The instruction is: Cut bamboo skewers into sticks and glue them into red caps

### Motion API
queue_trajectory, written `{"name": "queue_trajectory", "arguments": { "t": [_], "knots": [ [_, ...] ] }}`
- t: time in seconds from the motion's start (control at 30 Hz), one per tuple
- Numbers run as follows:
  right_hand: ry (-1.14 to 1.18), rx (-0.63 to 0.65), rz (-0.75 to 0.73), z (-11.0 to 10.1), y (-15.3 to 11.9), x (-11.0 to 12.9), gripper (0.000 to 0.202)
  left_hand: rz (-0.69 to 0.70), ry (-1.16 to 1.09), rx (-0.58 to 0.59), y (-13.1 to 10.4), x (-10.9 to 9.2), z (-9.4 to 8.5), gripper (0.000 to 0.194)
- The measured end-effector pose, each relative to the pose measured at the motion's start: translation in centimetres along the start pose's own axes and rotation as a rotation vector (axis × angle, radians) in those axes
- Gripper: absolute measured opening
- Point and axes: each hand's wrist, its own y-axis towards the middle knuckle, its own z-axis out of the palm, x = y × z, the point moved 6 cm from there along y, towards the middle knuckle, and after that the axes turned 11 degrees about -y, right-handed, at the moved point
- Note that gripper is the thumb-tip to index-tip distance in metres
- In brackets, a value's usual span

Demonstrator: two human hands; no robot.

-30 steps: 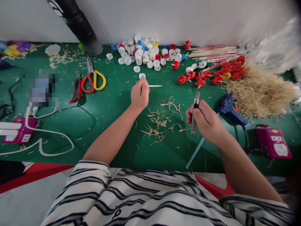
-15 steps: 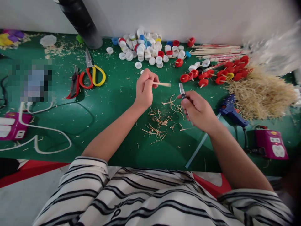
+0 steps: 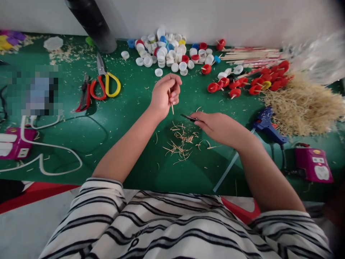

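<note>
- Head view, above a green table [image 3: 142,176]: clamps a slim wooden stick [image 3: 172,108] in the curled fingers of the left hand [image 3: 165,94], with one end poking out below them toward the near edge.
- Grips a cutter knife [image 3: 191,118] in the closed right hand [image 3: 217,126], with its blade aimed left, near the stick's end but apart from it.
- Shows curled wood shavings [image 3: 185,137] strewn below and between both hands.
- Takes in a heap of white, blue and red bottle caps [image 3: 161,54] beyond the left hand.
- Reveals red caps on sticks [image 3: 275,85] beyond and to the right of the right hand, with a thin-stick bundle [image 3: 250,54] behind them.
- Includes a blue glue gun [image 3: 265,124] to the right of the right hand, beside a tangle of pale fibres [image 3: 302,108].
- Features scissors [image 3: 102,75] and red-handled pliers [image 3: 85,95] to the left of the left hand, well apart from it.
</note>
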Motion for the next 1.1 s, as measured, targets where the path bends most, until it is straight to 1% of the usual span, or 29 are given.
{"name": "queue_trajectory", "arguments": {
  "t": [0.03,0.1,0.17,0.23,0.33,0.37,0.43,0.57,0.67,0.77,0.93,1.0,1.1],
  "knots": [
    [-0.049,0.010,-0.020,0.1,0.1,0.0,0.047,-0.013,0.003,-0.008,0.0,-0.1,0.1,0.038],
    [-0.111,-0.012,-0.028,0.0,0.5,0.1,0.045,-0.017,0.067,-0.007,-0.1,-0.6,0.5,0.039],
    [-0.140,-0.047,-0.028,-0.1,1.0,0.4,0.042,-0.008,0.117,0.014,-0.4,-1.2,1.1,0.041],
    [-0.182,-0.071,0.008,-0.3,1.6,0.6,0.041,-0.001,0.142,0.048,-0.7,-1.7,1.9,0.045],
    [-0.287,-0.118,0.079,-0.7,2.6,0.9,0.045,0.014,0.194,0.096,-1.2,-2.1,2.8,0.068],
    [-0.317,-0.136,0.083,-0.8,3.0,1.1,0.046,0.017,0.196,0.096,-1.3,-2.2,3.0,0.075],
    [-0.352,-0.168,0.064,-0.9,3.6,1.4,0.047,0.013,0.156,0.087,-1.2,-2.0,3.0,0.082],
    [-0.363,-0.226,0.034,-0.9,4.1,1.8,0.047,0.016,0.104,0.102,-0.6,-1.3,2.7,0.082],
    [-0.358,-0.258,0.041,-0.9,4.1,2.0,0.046,0.005,0.103,0.063,-0.5,-1.1,2.5,0.081],
    [-0.355,-0.248,0.061,-0.8,4.2,2.2,0.047,-0.004,0.144,0.040,-0.7,-1.2,2.6,0.080],
    [-0.358,-0.233,0.078,0.2,4.5,2.1,0.049,-0.016,0.290,0.105,-1.1,-1.3,3.2,0.078],
    [-0.350,-0.234,0.090,0.6,4.8,1.9,0.050,-0.026,0.279,0.108,-1.0,-1.2,3.2,0.078],
    [-0.321,-0.228,0.105,1.1,5.0,1.6,0.047,-0.026,0.201,0.105,-0.9,-1.3,3.4,0.079]
  ]
}}
